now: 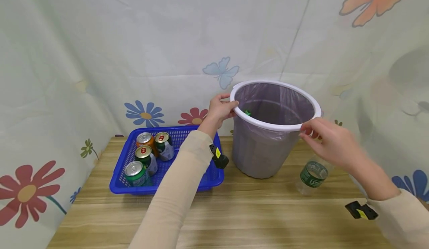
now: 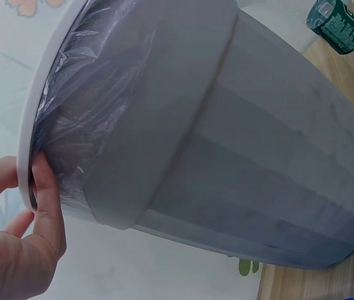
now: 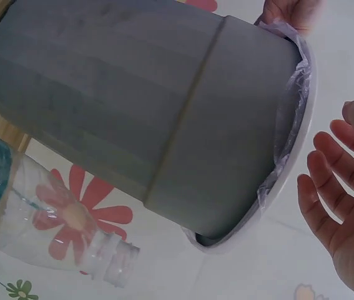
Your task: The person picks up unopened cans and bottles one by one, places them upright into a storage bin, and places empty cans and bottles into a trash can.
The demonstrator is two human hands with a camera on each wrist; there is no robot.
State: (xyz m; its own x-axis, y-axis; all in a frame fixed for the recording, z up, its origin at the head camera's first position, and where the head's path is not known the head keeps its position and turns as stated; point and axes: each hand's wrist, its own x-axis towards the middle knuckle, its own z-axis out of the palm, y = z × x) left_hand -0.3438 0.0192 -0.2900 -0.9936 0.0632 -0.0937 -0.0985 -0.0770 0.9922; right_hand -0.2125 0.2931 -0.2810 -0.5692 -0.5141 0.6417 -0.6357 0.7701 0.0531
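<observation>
A grey trash can [image 1: 259, 152] stands upright, lined with a thin translucent bag [image 1: 288, 100] that is folded over its lip. Around the top runs a white rim ring [image 1: 263, 124]. At the ring's left side, my left hand [image 1: 219, 109] pinches it between thumb and fingers. The left wrist view shows those fingers [image 2: 47, 200] tucked under the ring against the bag. My right hand [image 1: 330, 141] is at the ring's front right; in the right wrist view its fingers [image 3: 336, 165] are loosely bent beside the rim, holding nothing. Something small and green [image 1: 247, 112] shows inside the can.
Left of the can, a blue plastic basket [image 1: 117, 174] holds several drink cans [image 1: 144, 155]. A clear plastic bottle with a green label [image 1: 313, 174] stands on the wooden table [image 1: 254, 215] below my right hand. A flower-patterned sheet [image 1: 161, 47] hangs behind.
</observation>
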